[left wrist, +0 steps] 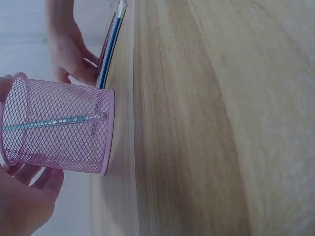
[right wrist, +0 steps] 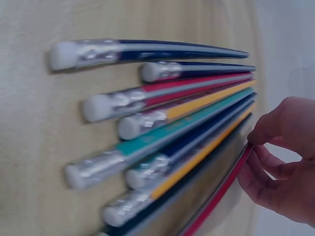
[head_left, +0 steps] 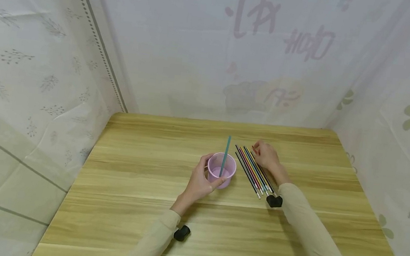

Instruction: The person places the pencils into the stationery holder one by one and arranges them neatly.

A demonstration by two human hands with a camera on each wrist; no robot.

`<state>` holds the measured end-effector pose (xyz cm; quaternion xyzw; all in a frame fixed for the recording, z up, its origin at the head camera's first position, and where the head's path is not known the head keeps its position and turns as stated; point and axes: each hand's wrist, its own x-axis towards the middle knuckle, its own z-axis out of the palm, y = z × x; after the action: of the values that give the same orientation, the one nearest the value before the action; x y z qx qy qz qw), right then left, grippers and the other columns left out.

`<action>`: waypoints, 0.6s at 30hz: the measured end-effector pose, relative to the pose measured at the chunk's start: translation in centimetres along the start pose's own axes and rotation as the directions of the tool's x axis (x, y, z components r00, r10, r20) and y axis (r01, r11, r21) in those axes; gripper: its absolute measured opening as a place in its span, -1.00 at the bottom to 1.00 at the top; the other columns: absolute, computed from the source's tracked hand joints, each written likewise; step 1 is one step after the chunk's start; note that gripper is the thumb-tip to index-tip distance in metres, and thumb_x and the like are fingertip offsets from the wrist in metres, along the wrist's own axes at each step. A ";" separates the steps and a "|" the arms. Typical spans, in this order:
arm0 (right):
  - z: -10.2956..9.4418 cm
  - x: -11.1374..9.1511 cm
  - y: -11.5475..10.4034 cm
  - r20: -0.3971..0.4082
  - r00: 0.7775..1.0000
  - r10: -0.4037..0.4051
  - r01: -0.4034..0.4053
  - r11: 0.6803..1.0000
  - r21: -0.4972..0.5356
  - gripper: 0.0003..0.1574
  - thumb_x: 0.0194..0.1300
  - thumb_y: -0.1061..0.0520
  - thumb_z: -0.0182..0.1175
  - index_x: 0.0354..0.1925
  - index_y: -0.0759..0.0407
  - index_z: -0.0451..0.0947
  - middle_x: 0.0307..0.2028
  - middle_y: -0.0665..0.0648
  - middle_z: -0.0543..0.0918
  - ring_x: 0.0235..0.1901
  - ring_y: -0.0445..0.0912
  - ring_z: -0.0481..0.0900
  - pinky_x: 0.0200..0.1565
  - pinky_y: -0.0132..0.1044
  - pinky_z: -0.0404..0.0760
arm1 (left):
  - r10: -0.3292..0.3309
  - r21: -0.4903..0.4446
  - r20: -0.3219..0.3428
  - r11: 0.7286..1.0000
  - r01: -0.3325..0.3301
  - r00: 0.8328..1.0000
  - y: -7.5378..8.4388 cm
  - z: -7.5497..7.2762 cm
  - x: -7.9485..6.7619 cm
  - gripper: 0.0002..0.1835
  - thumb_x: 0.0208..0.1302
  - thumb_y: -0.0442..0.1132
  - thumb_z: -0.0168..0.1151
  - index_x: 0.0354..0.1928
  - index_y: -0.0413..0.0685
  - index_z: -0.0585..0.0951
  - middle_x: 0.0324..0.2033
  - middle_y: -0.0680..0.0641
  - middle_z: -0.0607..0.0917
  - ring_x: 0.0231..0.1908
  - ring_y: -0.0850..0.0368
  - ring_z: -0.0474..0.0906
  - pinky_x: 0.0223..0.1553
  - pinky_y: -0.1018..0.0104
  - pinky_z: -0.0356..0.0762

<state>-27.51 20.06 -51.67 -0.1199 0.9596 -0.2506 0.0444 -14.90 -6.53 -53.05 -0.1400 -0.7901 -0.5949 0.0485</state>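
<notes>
My left hand (head_left: 200,182) grips a pink mesh pen cup (left wrist: 59,125) round its side, thumb at the front. A single teal pencil (head_left: 226,155) leans inside the cup, rising above its rim. To the right, my right hand (head_left: 266,155) pinches a red pencil (right wrist: 216,200) near its far end, between thumb and fingers. That pencil lies at the right edge of a row of pencils (head_left: 251,168) in blue, red, yellow and teal. Their white erasers (right wrist: 64,55) point toward me. In the left wrist view, the right hand and some pencils show behind the cup.
The wooden table (head_left: 140,171) carries the cup and pencils near its middle. Patterned white cloth (head_left: 182,59) hangs behind it and at both sides. A black wrist device (head_left: 182,233) sits at the left cuff, another (head_left: 274,201) at the right cuff.
</notes>
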 end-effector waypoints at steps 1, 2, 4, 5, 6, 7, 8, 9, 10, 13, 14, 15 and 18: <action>-0.2 0.0 -0.1 0.000 1.000 -0.004 0.004 1.000 0.004 -0.58 0.24 0.37 0.12 0.09 0.41 0.46 -0.21 0.36 0.69 -0.18 0.22 0.64 -0.10 0.13 0.63 | -0.002 0.000 0.000 1.000 0.002 1.000 0.0 0.0 0.0 -0.05 0.08 -0.17 0.56 0.45 -0.22 0.24 0.26 -0.34 0.50 0.29 -0.24 0.47 0.32 -0.09 0.51; -0.5 0.0 -0.3 -0.003 1.000 -0.009 0.009 1.000 0.008 -0.58 0.25 0.37 0.11 0.10 0.41 0.46 -0.22 0.36 0.69 -0.20 0.21 0.64 -0.10 0.13 0.64 | -0.003 0.001 0.000 1.000 0.003 1.000 0.0 0.0 0.0 -0.05 0.07 -0.17 0.56 0.45 -0.22 0.24 0.26 -0.34 0.50 0.29 -0.24 0.47 0.33 -0.09 0.51; -1.0 0.1 -0.7 -0.008 1.000 -0.011 0.011 1.000 0.024 -0.58 0.30 0.36 0.11 0.14 0.39 0.46 -0.25 0.33 0.69 -0.24 0.18 0.64 -0.13 0.10 0.64 | -0.001 0.000 0.000 1.000 0.001 1.000 0.0 0.0 0.0 -0.05 0.08 -0.18 0.55 0.45 -0.23 0.23 0.26 -0.35 0.50 0.29 -0.25 0.47 0.33 -0.09 0.50; -1.3 0.1 -1.0 -0.009 1.000 -0.011 0.011 0.999 0.038 -0.57 0.32 0.35 0.10 0.16 0.39 0.45 -0.26 0.33 0.68 -0.27 0.17 0.64 -0.15 0.09 0.64 | -0.002 0.002 0.001 1.000 0.002 1.000 0.1 0.0 0.0 -0.05 0.08 -0.17 0.55 0.45 -0.23 0.23 0.27 -0.34 0.50 0.30 -0.24 0.47 0.33 -0.08 0.50; -1.6 0.1 -1.2 -0.009 1.000 -0.009 0.009 0.999 0.044 -0.56 0.35 0.33 0.11 0.18 0.37 0.45 -0.26 0.32 0.68 -0.28 0.15 0.63 -0.16 0.07 0.64 | -0.002 0.003 0.001 1.000 0.002 1.000 0.1 0.0 0.0 -0.05 0.09 -0.16 0.55 0.45 -0.23 0.23 0.27 -0.35 0.50 0.30 -0.24 0.47 0.34 -0.07 0.50; -1.8 0.1 -1.5 -0.009 1.000 -0.007 0.008 0.999 0.052 -0.56 0.36 0.32 0.11 0.20 0.35 0.44 -0.26 0.31 0.68 -0.28 0.14 0.63 -0.17 0.05 0.64 | -0.002 0.001 0.002 1.000 0.002 1.000 0.1 0.0 0.0 -0.05 0.09 -0.16 0.55 0.45 -0.23 0.23 0.27 -0.34 0.50 0.30 -0.24 0.47 0.34 -0.06 0.49; -2.1 0.1 -1.7 -0.012 1.000 -0.009 0.010 0.998 0.057 -0.55 0.37 0.31 0.11 0.21 0.34 0.44 -0.25 0.31 0.67 -0.28 0.14 0.62 -0.18 0.03 0.63 | -0.003 -0.001 0.004 1.000 0.003 1.000 0.1 0.0 0.0 -0.05 0.09 -0.16 0.55 0.45 -0.23 0.23 0.27 -0.34 0.50 0.30 -0.24 0.47 0.34 -0.05 0.49; -2.3 0.1 -1.9 -0.017 1.000 -0.011 0.012 0.998 0.061 -0.54 0.38 0.31 0.11 0.22 0.34 0.43 -0.24 0.30 0.66 -0.28 0.13 0.62 -0.19 0.01 0.63 | -0.002 -0.004 0.004 1.000 0.002 1.000 0.1 0.0 0.0 -0.04 0.09 -0.16 0.55 0.45 -0.24 0.23 0.27 -0.35 0.49 0.30 -0.24 0.47 0.34 -0.06 0.49; -2.4 0.1 -2.0 -0.026 0.999 -0.022 0.023 0.998 0.062 -0.53 0.38 0.31 0.10 0.23 0.35 0.43 -0.23 0.31 0.66 -0.27 0.13 0.61 -0.20 -0.01 0.62 | -0.005 -0.003 0.004 1.000 0.005 1.000 0.2 0.0 0.0 -0.04 0.09 -0.16 0.55 0.45 -0.23 0.23 0.28 -0.34 0.50 0.31 -0.23 0.47 0.35 -0.04 0.49; -3.0 0.1 -2.6 -0.063 0.996 -0.057 0.061 0.996 0.064 -0.49 0.32 0.35 0.07 0.24 0.36 0.41 -0.22 0.32 0.64 -0.26 0.13 0.59 -0.23 -0.05 0.59 | -0.006 -0.005 0.003 1.000 0.006 1.000 0.2 0.0 0.0 -0.05 0.08 -0.16 0.56 0.45 -0.22 0.23 0.27 -0.32 0.50 0.30 -0.21 0.47 0.34 -0.03 0.49; -3.1 0.1 -2.8 -0.078 0.995 -0.068 0.074 0.995 0.065 -0.47 0.29 0.35 0.06 0.24 0.36 0.41 -0.23 0.31 0.63 -0.27 0.12 0.58 -0.25 -0.07 0.57 | -0.004 -0.006 0.002 1.000 0.004 1.000 0.3 0.0 0.0 -0.05 0.08 -0.16 0.55 0.45 -0.23 0.23 0.27 -0.32 0.51 0.29 -0.21 0.48 0.34 -0.03 0.50; -3.2 0.1 -3.1 -0.092 0.993 -0.081 0.087 0.994 0.068 -0.47 0.28 0.36 0.05 0.24 0.36 0.41 -0.23 0.30 0.62 -0.28 0.11 0.57 -0.26 -0.09 0.56 | -0.004 -0.006 0.000 1.000 0.004 1.000 0.3 0.0 0.0 -0.05 0.08 -0.16 0.55 0.44 -0.23 0.24 0.26 -0.31 0.51 0.29 -0.21 0.48 0.34 -0.03 0.50; -3.8 0.0 -4.0 -0.133 0.985 -0.108 0.121 0.988 0.093 -0.45 0.25 0.37 0.04 0.23 0.36 0.41 -0.26 0.27 0.58 -0.30 0.10 0.53 -0.28 -0.12 0.51 | -0.005 -0.007 -0.004 1.000 0.005 1.000 0.4 -0.1 -0.1 -0.05 0.08 -0.16 0.55 0.44 -0.23 0.24 0.26 -0.30 0.51 0.29 -0.19 0.48 0.34 -0.02 0.50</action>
<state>-27.26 18.43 -46.43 -0.1561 0.9382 -0.3079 -0.0256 -14.73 -6.52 -52.70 -0.1372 -0.7884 -0.5978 0.0481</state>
